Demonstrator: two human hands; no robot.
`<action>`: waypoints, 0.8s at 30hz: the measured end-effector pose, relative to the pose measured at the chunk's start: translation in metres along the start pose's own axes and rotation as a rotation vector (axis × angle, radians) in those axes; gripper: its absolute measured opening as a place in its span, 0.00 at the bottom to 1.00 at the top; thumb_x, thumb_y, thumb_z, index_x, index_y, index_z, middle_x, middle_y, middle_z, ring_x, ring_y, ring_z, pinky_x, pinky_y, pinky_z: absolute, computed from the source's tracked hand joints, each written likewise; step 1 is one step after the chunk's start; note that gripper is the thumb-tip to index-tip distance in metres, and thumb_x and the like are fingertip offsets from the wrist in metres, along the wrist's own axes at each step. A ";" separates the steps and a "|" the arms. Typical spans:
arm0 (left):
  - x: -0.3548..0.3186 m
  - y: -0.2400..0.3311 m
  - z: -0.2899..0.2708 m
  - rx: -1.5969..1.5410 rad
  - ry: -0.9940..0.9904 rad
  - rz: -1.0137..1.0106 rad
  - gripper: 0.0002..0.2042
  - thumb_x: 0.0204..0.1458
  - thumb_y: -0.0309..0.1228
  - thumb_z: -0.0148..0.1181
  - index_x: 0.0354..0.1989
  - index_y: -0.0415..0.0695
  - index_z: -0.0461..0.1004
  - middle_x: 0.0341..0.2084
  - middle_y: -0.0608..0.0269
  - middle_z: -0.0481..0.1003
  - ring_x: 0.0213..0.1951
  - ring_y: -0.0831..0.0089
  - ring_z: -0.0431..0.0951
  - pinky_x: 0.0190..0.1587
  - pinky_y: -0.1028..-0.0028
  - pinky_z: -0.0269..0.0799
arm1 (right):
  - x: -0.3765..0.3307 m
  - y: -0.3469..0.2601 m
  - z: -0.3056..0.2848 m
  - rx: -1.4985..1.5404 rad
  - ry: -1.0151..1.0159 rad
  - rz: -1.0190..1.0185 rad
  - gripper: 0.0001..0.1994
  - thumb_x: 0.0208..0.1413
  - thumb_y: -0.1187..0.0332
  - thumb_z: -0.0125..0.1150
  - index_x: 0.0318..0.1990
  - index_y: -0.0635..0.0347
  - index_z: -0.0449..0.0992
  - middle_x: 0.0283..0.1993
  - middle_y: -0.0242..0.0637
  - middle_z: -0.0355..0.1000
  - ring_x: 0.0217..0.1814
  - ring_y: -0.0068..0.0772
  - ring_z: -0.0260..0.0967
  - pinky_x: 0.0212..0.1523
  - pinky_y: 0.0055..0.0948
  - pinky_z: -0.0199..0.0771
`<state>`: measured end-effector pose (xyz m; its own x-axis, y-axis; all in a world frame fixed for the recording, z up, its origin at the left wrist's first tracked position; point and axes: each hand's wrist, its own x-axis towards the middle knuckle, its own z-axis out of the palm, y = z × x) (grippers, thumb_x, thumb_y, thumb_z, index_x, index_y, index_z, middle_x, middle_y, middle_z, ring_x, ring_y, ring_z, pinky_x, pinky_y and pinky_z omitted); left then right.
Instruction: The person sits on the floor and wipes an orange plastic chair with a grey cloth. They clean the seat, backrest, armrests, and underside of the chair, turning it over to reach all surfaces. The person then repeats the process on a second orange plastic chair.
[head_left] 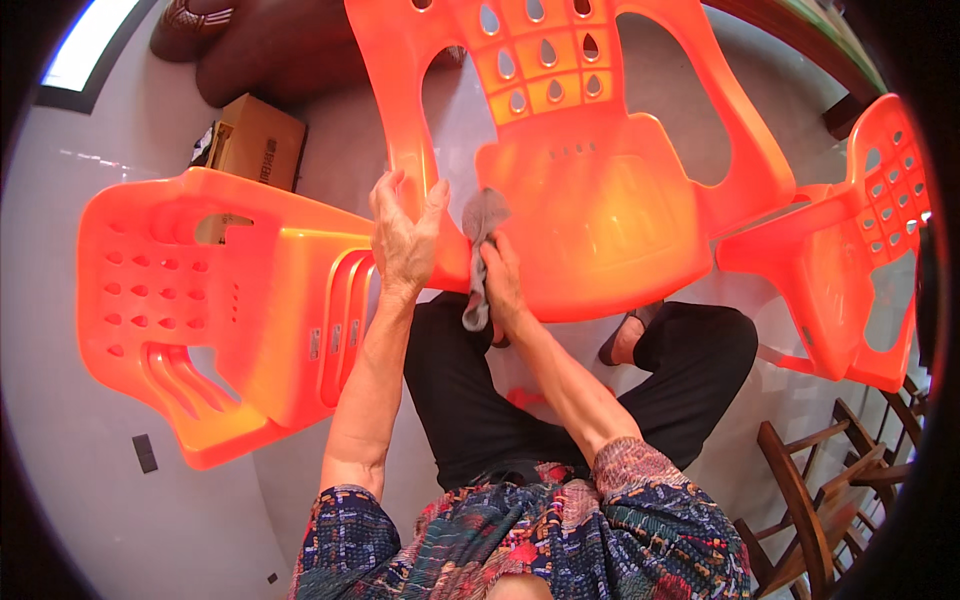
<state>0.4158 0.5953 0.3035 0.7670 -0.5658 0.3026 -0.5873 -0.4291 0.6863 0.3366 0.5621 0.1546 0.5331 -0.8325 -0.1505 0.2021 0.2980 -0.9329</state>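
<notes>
An orange plastic armchair (600, 230) with teardrop holes in its backrest faces me, its seat just beyond my knees. My right hand (503, 275) grips a grey cloth (478, 262) beside the chair's left armrest, near the front corner of the seat. The cloth hangs down below the fingers, and its upper end lies close to the armrest. My left hand (405, 235) is raised by the outer side of that same armrest, fingers apart and nothing in them. Whether its palm touches the armrest I cannot tell.
Several nested orange chairs (270, 320) lie on their side at my left. Another orange chair (840, 260) stands at the right. A cardboard box (255, 143) sits at the far left by brown furniture (310, 50). Dark wooden chair frames (820, 500) are at the lower right.
</notes>
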 end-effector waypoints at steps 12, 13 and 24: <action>0.004 -0.032 -0.030 -1.489 -0.425 -0.406 0.39 0.57 0.64 0.35 0.57 0.34 0.61 0.42 0.56 0.73 0.48 0.67 0.72 0.55 0.70 0.66 | -0.020 -0.119 0.025 -0.550 -0.207 -0.974 0.13 0.43 0.74 0.59 0.40 0.56 0.76 0.51 0.36 0.67 0.54 0.47 0.59 0.53 0.42 0.62; 0.003 -0.032 -0.032 -1.498 -0.385 -0.442 0.39 0.57 0.63 0.34 0.57 0.34 0.60 0.45 0.56 0.72 0.49 0.67 0.71 0.56 0.70 0.65 | -0.008 -0.126 0.026 -0.594 -0.272 -1.014 0.13 0.42 0.74 0.59 0.38 0.55 0.76 0.50 0.35 0.68 0.54 0.46 0.59 0.53 0.42 0.63; -0.002 -0.003 -0.016 -1.068 -0.258 -0.381 0.37 0.62 0.56 0.32 0.66 0.33 0.48 0.65 0.54 0.54 0.66 0.68 0.53 0.67 0.69 0.46 | 0.144 -0.137 0.093 -1.102 -0.058 -1.200 0.08 0.46 0.64 0.59 0.35 0.41 0.80 0.64 0.36 0.54 0.66 0.47 0.49 0.49 0.49 0.59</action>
<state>0.4195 0.6087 0.3115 0.6997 -0.7071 -0.1024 0.2807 0.1403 0.9495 0.4616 0.4446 0.2914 0.5453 -0.3022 0.7819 -0.1375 -0.9524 -0.2721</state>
